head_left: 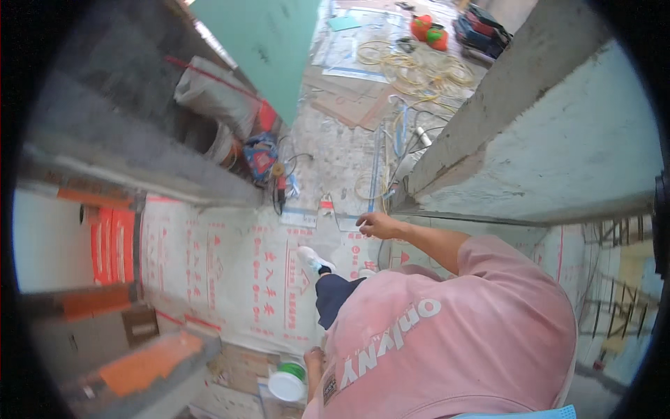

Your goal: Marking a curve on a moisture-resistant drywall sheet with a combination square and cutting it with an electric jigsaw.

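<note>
My right hand [377, 225] is held out from my body above the covered floor, its fingers loosely bent and apart, with nothing seen in them. At my other side, my left hand [314, 357] hangs low, partly hidden by my pink shirt; its fingers are too small and blurred to read. Beside it is a white bucket [286, 386] with a green part. Whether the hand touches the bucket, I cannot tell. One white shoe [316, 260] shows below dark trousers on white floor sheeting [237, 279] with red print.
Concrete walls [488, 133] flank an opening. Beyond it, yellow hose or cable [419, 70] lies coiled near red and green bags [428, 32]. A green board [269, 52] leans at the left, close to a bucket [222, 143], a sack [216, 98] and tools [269, 164].
</note>
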`<move>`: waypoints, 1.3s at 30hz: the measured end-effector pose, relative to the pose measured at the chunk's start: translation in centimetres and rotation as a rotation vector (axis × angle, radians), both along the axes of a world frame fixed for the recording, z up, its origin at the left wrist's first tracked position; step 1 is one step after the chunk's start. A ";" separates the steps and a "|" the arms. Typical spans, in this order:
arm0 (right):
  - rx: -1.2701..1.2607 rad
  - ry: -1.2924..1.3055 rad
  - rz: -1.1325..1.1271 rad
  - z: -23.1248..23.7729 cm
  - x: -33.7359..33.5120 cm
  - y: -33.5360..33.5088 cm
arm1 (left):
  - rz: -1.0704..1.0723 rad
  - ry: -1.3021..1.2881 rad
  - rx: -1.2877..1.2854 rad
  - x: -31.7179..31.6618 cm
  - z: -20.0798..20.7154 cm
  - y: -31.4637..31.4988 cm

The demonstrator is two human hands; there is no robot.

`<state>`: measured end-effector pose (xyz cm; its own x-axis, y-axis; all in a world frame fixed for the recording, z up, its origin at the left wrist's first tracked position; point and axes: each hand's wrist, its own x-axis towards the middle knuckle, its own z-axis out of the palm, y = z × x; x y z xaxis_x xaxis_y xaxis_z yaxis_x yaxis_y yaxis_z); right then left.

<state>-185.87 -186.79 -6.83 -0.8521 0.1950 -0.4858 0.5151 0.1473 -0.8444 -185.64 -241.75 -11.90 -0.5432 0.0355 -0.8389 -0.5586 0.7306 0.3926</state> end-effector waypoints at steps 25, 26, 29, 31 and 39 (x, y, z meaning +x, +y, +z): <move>0.154 -0.678 -0.836 -17.9 -9.3 14.8 | -0.572 -0.188 0.436 -69.2 -4.7 53.5; 0.255 -0.630 -0.857 -18.0 -10.4 16.9 | -0.651 -0.140 0.384 -68.7 -4.4 56.7; 0.272 -0.600 -0.962 -16.7 -12.8 22.2 | -0.963 -0.148 0.297 -68.0 0.4 67.5; -0.055 -0.341 -1.261 -13.0 -15.2 28.0 | -0.752 -0.141 0.231 -69.4 0.6 73.0; 0.011 -0.480 -1.504 -11.5 -18.0 33.2 | -1.141 -0.071 0.177 -77.8 -3.8 94.4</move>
<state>-203.92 -153.58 -18.36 0.3435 0.6914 -0.6356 0.3979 -0.7201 -0.5684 -263.41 -147.39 -15.71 -0.0713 0.5949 -0.8007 0.3661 0.7623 0.5337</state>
